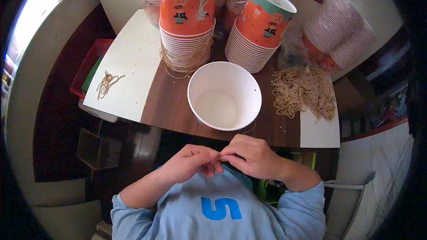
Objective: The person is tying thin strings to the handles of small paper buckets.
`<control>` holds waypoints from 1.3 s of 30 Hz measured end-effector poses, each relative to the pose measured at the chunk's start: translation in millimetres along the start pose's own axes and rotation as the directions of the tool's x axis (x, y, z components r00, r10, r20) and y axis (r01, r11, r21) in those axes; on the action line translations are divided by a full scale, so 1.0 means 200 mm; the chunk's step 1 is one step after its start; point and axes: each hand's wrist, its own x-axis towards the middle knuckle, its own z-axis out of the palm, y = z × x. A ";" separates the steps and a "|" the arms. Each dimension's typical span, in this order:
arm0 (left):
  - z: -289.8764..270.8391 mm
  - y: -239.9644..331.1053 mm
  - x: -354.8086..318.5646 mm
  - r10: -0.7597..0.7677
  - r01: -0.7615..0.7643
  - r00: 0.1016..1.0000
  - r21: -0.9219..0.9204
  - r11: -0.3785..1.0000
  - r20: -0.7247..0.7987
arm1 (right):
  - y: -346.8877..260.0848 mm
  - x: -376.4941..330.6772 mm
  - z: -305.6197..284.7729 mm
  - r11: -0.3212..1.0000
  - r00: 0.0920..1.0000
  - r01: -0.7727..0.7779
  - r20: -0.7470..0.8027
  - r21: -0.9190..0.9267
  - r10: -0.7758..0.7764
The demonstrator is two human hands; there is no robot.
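Left hand [190, 160] and right hand [255, 154] pinch closed, contents unclear — cord pile [306, 90] remains near the table's [319, 134] right edge, front-edge bucket [242, 78] bare inside.

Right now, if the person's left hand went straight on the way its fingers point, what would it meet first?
Most likely the right hand, which faces the left hand almost tip to tip; whether they actually touch is hard to tell.

Gleams plain white now in the open tub [240, 86], bursts orange with teal bands and cartoon figures on the left tub stack [187, 24] and right tub stack [261, 26], goes tan through the heaped cords [313, 92], dark brown across the tabletop [171, 106], pale blue over the sweatshirt [182, 209].
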 end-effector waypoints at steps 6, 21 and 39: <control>-0.03 -0.02 -0.01 0.036 -0.035 0.999 -0.075 0.997 0.019 | 0.01 0.00 0.01 0.993 0.997 0.041 -0.057 -0.109 -0.047; 0.01 -0.07 0.00 0.321 -0.226 0.926 0.390 0.893 -0.199 | 0.00 0.00 0.01 0.981 0.999 0.034 -0.014 -0.192 -0.038; 0.05 0.16 -0.07 0.563 -0.287 0.383 0.674 -0.681 0.732 | -0.06 0.03 0.00 0.958 0.978 -0.210 0.023 0.195 0.210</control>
